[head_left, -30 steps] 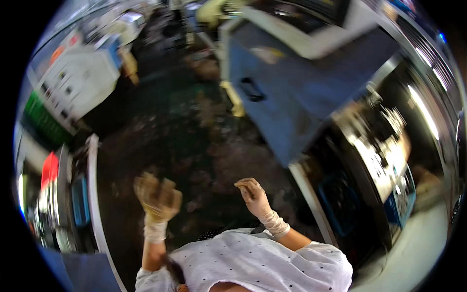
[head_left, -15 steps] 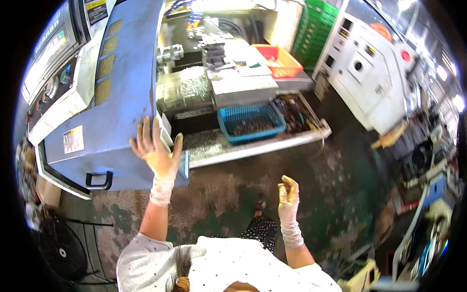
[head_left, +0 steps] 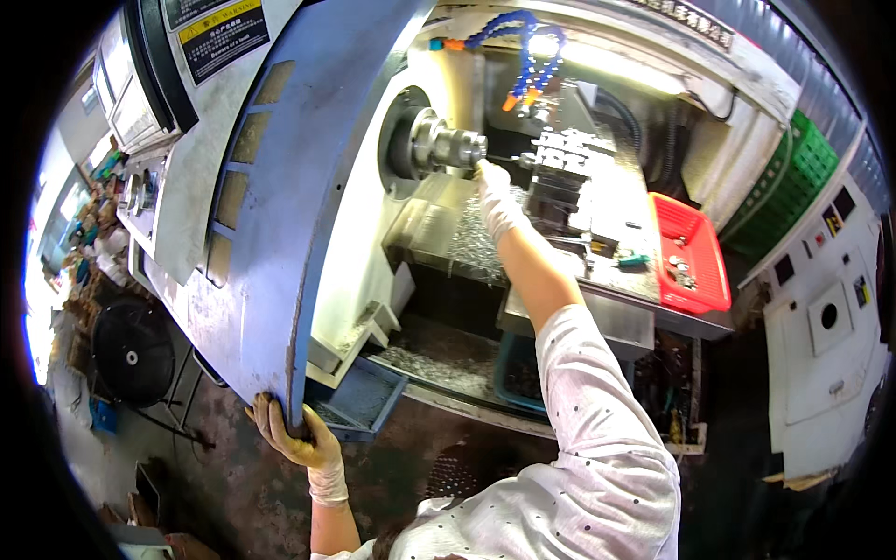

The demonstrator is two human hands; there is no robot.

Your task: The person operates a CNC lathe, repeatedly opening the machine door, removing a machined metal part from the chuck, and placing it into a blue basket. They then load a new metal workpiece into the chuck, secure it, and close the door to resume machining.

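Note:
My gloved left hand grips the lower front edge of the blue lathe door, thumb on one side and fingers on the other. My gloved right hand reaches deep into the lathe, its fingers closed at the front end of the metal chuck. Whatever those fingers hold is too small and hidden to make out. To the right of that hand stands the tool post on its slide. Bright metal shavings hang and lie below the chuck.
A red basket with small metal parts stands right of the tool post. My right arm partly covers a blue basket below. Blue coolant hoses hang above. A black fan stands at left, a white machine at right.
My view has moved closer to the lathe. My left hand went from lying on the door to gripping its edge. My right hand moved from above the floor up to the chuck.

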